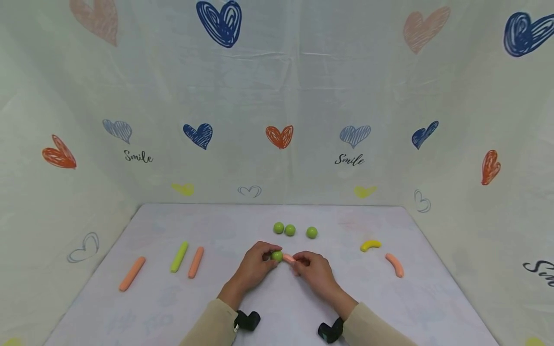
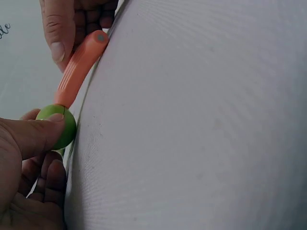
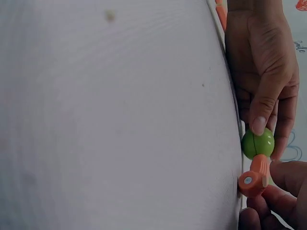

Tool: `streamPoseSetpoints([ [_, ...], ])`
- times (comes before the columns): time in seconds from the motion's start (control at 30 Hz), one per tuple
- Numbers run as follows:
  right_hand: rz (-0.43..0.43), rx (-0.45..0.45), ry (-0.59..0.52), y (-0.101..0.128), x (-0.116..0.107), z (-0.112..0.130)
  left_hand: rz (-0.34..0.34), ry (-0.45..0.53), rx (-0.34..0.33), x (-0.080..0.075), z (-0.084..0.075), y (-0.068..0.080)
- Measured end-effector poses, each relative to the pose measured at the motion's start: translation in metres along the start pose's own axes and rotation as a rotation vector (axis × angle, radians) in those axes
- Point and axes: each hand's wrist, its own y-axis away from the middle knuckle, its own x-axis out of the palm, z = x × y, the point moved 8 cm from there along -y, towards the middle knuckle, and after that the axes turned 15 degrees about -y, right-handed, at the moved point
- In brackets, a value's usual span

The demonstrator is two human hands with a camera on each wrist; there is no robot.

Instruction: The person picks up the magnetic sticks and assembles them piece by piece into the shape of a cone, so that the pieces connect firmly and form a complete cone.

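Observation:
My left hand (image 1: 253, 265) pinches a shiny green ball (image 1: 277, 256) between thumb and fingers, over the middle of the table. From the other side, my right hand (image 1: 318, 274) holds a curved orange stick (image 1: 288, 258) between thumb and fingers. One end of this curved stick (image 2: 80, 69) meets the ball (image 2: 67, 125) in the left wrist view. Its other end, with a small grey disc in it, is free. The right wrist view shows the ball (image 3: 258, 143) and curved stick (image 3: 254, 182) end to end, close to the tabletop.
Three green balls (image 1: 290, 230) lie behind the hands. To the left are two straight orange sticks (image 1: 132, 274) and a straight lime-green stick (image 1: 179, 257). A short yellow curved stick (image 1: 370, 245) and another orange curved stick (image 1: 394, 265) lie right. A heart-printed curtain (image 1: 242, 96) surrounds the white table (image 1: 151, 312).

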Motion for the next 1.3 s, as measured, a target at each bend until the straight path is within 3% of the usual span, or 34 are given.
streamPoseSetpoints([
  [0.4,0.026,-0.006,0.034,0.012,0.007,0.004,0.010,0.055,-0.031,0.001,0.001,0.002],
  [0.6,0.055,-0.014,0.058,0.020,0.013,0.003,0.019,0.013,-0.009,0.002,-0.002,0.004],
  [0.93,0.138,-0.115,0.137,0.031,0.024,0.014,0.026,-0.005,0.000,-0.004,-0.003,0.017],
  [1.1,0.130,-0.124,0.137,0.033,0.022,0.018,0.010,-0.029,-0.002,-0.007,-0.003,0.026],
  [1.3,0.115,-0.128,0.118,0.035,0.017,0.016,0.051,-0.074,0.031,-0.001,-0.007,0.032],
])
